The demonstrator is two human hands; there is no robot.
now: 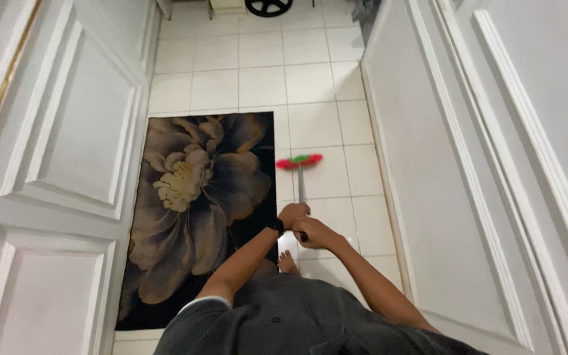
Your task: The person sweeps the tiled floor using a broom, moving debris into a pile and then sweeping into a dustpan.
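Head view: left hand [293, 213] and right hand [315, 232] fingers clamp the broom [300, 172] handle.

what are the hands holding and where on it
Both hands grip a broom by the upper end of its handle: the left hand higher, the right hand just below. Its red and green head rests on the tiled floor beside the flower rug.

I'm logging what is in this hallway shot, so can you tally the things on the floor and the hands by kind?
Brooms: 1, red and green head, on the white tiles
Rugs: 1, dark with a large flower
Hands on the broom handle: 2, left hand and right hand
Bare feet: 1
Black wheels: 1, at the top edge
Total: 6
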